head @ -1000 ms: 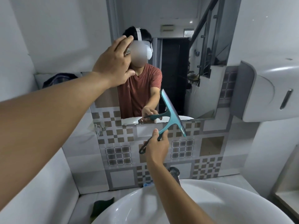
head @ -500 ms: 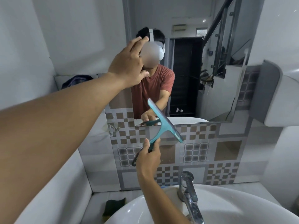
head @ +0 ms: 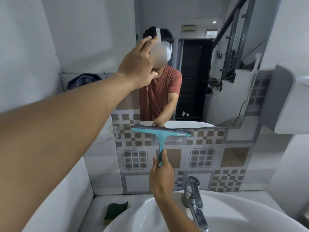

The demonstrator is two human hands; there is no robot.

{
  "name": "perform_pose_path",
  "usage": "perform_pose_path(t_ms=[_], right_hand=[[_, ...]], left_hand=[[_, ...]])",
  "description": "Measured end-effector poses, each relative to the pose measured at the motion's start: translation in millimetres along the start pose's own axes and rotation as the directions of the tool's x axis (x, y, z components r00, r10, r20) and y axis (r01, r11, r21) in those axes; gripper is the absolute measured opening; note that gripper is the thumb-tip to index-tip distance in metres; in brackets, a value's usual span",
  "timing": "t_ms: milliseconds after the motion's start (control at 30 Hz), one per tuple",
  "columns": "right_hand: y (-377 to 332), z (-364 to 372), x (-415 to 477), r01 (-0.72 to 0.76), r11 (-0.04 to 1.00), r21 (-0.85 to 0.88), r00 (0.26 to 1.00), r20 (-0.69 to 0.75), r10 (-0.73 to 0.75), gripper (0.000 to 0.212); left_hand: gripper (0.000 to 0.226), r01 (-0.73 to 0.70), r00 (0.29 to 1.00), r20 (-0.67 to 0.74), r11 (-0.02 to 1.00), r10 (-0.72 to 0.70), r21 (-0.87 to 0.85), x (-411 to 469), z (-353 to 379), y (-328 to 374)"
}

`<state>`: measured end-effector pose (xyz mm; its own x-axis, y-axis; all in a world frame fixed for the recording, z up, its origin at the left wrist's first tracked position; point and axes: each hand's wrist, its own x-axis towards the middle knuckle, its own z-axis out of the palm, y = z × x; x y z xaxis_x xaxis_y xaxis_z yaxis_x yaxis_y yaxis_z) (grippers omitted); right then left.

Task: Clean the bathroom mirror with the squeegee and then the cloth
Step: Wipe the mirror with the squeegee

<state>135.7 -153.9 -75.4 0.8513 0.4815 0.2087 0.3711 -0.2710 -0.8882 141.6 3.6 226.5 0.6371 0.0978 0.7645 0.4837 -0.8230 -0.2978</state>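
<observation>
My right hand point(head: 161, 171), low in the centre of the frame, is clenched round the bottom of the handle of the teal plastic T-shaped squeegee point(head: 160, 133). Its blade lies level, right along the lower edge of the rectangular wall-mounted bathroom mirror point(head: 200, 81), where the glass meets the patterned tiles. My left hand point(head: 138, 64) is raised at the upper centre-left with its fingers straight and holding nothing. It lies at the mirror's left edge, though I cannot tell whether it actually presses the glass. I judge the squeegee to be light and stiff, with only the rubber edge giving, so a grip low on the handle suits it as long as the blade stays flat to the glass. A wet handle could twist in the palm. The mirror is rigid and breakable, so I would press evenly and not hard. A dark green pad with a yellowish edge point(head: 115, 211), possibly the cloth, lies at lower left on the white tabletop point(head: 132, 198) beside the round white basin point(head: 250, 213). It looks soft and easy to pinch up anywhere.
</observation>
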Motion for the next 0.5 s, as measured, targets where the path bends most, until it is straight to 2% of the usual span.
perform_pose_path(t_ms=[133, 300, 400, 500], right_hand=[[4.6, -7.0, 3.3, 0.025, 0.991, -0.130, 1.000, -0.016, -0.027, 0.048], [12.6, -12.7, 2.7, 0.041, 0.987, -0.157, 0.999, 0.037, -0.035, 0.047], [13.3, -21.6, -1.4, 0.057, 0.990, -0.129, 0.996, 0.070, -0.048, 0.046], [10.4, -37.8, -7.7, 0.084, 0.987, -0.138, 0.992, 0.105, -0.070, 0.032]], left_hand=[[0.094, -0.013, 1.000, -0.010, 1.000, 0.013, 0.010, -1.0, -1.5, 0.5], [0.097, 0.000, 1.000, 0.006, 1.000, 0.000, -0.023, -2.8, -1.5, 1.7], [0.081, -0.038, 0.999, -0.023, 0.998, 0.039, 0.043, -4.6, -1.2, 4.2], [0.062, -0.059, 0.997, -0.053, 0.994, 0.064, 0.091, -9.1, -2.1, 8.6]])
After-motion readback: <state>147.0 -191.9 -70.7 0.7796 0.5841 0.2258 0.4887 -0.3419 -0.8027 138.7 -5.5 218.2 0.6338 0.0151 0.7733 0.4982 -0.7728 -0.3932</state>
